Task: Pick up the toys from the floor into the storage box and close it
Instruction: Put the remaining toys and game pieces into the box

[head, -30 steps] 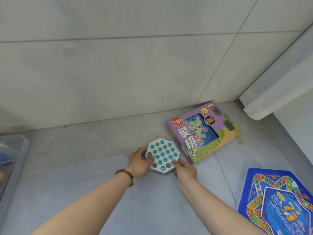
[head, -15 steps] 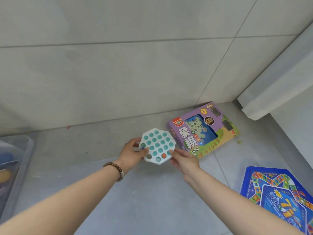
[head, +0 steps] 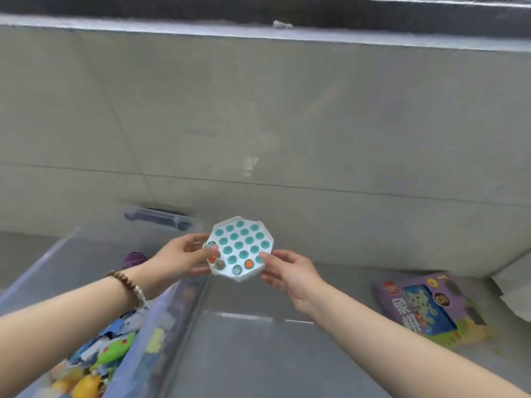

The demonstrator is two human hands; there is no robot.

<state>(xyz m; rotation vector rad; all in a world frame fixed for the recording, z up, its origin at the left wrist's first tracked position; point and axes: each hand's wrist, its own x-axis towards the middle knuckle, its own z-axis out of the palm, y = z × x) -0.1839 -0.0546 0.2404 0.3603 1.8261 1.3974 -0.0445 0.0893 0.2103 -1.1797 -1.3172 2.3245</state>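
So, you hold the white octagonal peg board [head: 240, 249] off the floor between both hands: your left hand [head: 184, 254] pinches its left edge and your right hand [head: 290, 271] grips its lower right edge. Below your left fingers the clear storage box [head: 172, 317] stands open, with a heap of toys [head: 109, 351] already inside. Right of your right fingers the purple game box [head: 428, 311] lies on the floor. By my reading, this board, that box and the closing remain.

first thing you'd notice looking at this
A white octagonal board dotted with teal holes sits mid-frame between the left hand and the right hand, each with a grip on one edge. Below left, a clear storage box stands open with colourful toys heaped inside. At right, a purple game box lies on the floor.
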